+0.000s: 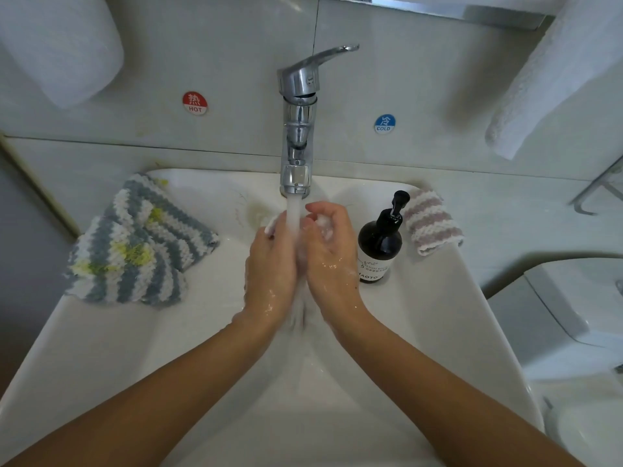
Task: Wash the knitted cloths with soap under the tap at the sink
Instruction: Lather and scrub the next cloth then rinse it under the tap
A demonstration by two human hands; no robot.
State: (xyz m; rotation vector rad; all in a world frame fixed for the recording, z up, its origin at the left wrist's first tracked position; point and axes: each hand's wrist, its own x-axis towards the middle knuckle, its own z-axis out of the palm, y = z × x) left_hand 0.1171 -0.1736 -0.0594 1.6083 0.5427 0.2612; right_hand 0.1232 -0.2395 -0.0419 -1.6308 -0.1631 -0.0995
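Water runs from the chrome tap [296, 129] into the white sink [101, 332]. Under the stream, my left hand [269, 267] and my right hand [332, 254] hold a small white cloth [325, 227] between them; it shows at my fingertips on both sides of the water, mostly hidden. My right fingers curl round it, my left fingers grip its other end. Both hands are wet. A blue, white and yellow striped knitted cloth [141, 244] lies on the sink's left rim. A pink and white striped knitted cloth [431, 220] lies on the right rim behind the black soap pump bottle [381, 244].
White towels hang at the upper left [64, 45] and upper right [553, 82]. Red HOT [195, 102] and blue COLD [384, 123] stickers sit on the wall either side of the tap. A white toilet [573, 315] stands to the right of the sink.
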